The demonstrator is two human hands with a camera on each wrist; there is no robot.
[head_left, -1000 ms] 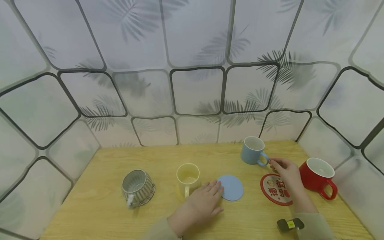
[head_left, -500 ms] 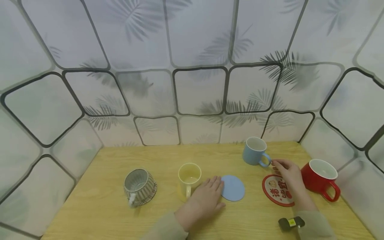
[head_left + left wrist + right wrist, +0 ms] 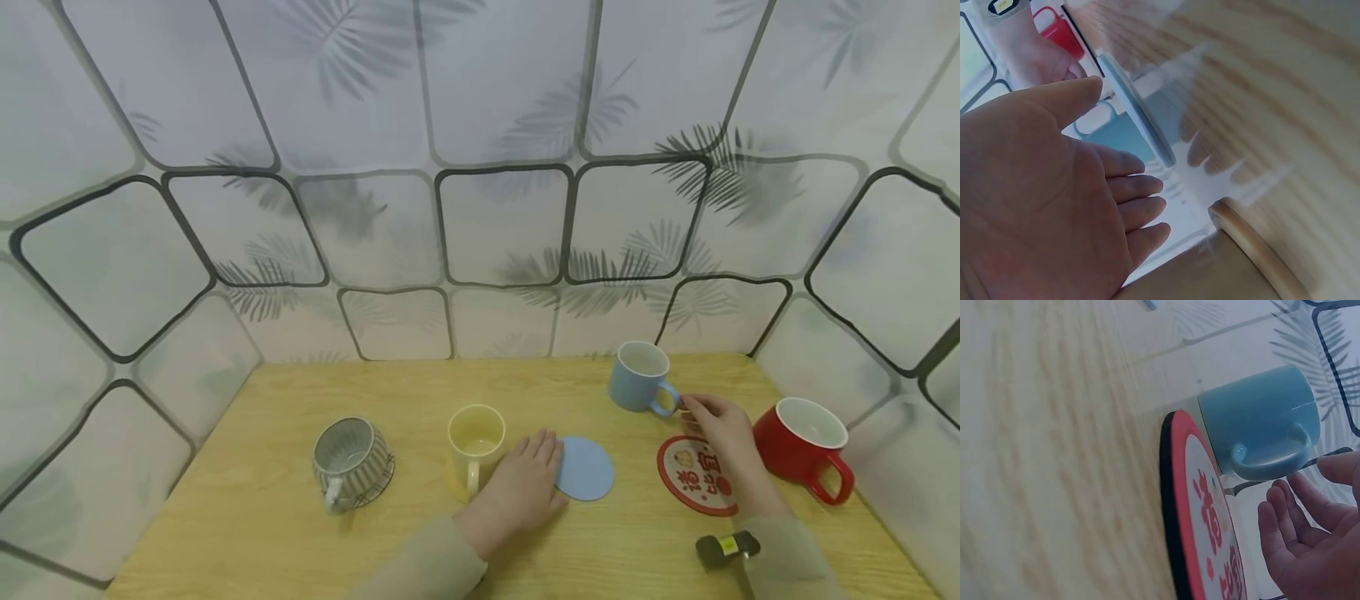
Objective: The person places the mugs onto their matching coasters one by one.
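A light blue mug stands upright at the back right. My right hand reaches to it from the right, thumb and fingertips right at the outer curve of its handle, with the fingers loosely bent. Below that hand lies a round red-rimmed coaster with red characters. My left hand lies low with its fingers extended, between a yellow mug and a round blue coaster. Its fingertips come up to the coaster's left edge. In the left wrist view the palm shows, holding nothing.
A red mug stands right of my right forearm. At the left a grey striped mug sits on a coaster, and a yellow coaster shows under the yellow mug. Patterned cloth walls enclose the wooden table.
The head view has shifted slightly, so everything sits a little further right. My left hand has edged slightly toward the blue coaster. My right hand stays at the blue mug's handle.
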